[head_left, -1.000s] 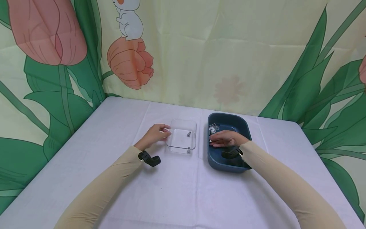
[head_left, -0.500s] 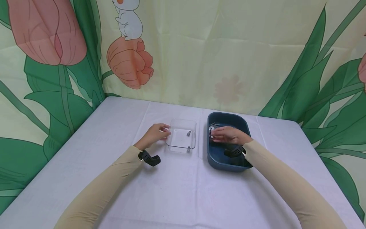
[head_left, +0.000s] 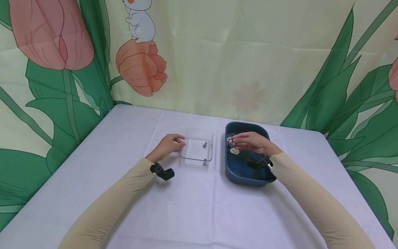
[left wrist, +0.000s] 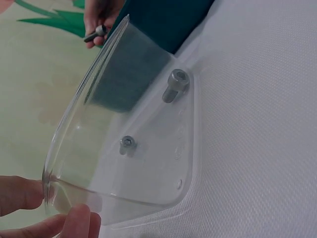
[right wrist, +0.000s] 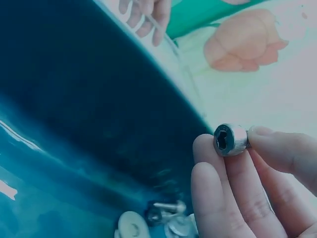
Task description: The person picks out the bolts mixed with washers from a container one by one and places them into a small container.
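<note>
My right hand (head_left: pixel 253 141) pinches a socket head screw (right wrist: pixel 231 139) between thumb and fingers, above the dark blue bin (head_left: pixel 242 180). The screw's knurled head and hex recess show in the right wrist view. With thumb and fingertips my left hand (head_left: pixel 169 147) grips the left rim of a clear plastic box (head_left: pixel 197 160). Two socket head screws lie in that box: a nearer screw (left wrist: pixel 176 85) and a farther screw (left wrist: pixel 127 144). Metal washers (head_left: pixel 234 151) and other small hardware (right wrist: pixel 168 210) lie in the bin, partly hidden by my right hand.
A white cloth (head_left: pixel 174 211) covers the table. The bin stands just right of the clear box, a narrow strip of cloth between them. Behind the table hangs a flower-printed curtain (head_left: pixel 202 62). Black wrist straps sit on both sleeves.
My right hand has risen from the bin's floor and shifted slightly up and right, a screw in its fingers. Washers in the bin have come into view. My left hand keeps its hold.
</note>
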`<state>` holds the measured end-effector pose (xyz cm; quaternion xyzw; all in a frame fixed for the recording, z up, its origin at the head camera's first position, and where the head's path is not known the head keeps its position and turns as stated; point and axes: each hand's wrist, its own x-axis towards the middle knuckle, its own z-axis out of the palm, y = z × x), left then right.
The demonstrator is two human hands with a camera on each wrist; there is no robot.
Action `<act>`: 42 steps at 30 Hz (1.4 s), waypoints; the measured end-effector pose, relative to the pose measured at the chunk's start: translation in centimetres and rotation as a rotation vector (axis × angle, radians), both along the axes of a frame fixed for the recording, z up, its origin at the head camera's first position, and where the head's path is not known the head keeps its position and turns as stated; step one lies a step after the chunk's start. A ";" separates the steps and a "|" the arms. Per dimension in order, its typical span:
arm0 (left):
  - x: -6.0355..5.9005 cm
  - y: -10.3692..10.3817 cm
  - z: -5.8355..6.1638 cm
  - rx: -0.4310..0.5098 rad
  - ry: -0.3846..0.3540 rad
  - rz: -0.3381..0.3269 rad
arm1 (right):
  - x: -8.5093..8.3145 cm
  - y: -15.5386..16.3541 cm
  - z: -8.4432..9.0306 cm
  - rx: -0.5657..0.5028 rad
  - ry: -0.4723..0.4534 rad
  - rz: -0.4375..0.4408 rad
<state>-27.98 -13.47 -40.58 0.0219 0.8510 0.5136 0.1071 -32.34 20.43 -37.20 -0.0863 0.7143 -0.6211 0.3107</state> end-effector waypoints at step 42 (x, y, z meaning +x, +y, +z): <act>-0.2 -0.1 0.2 0.023 -0.075 -0.008 | -0.1 -4.8 4.5 0.027 0.166 -0.008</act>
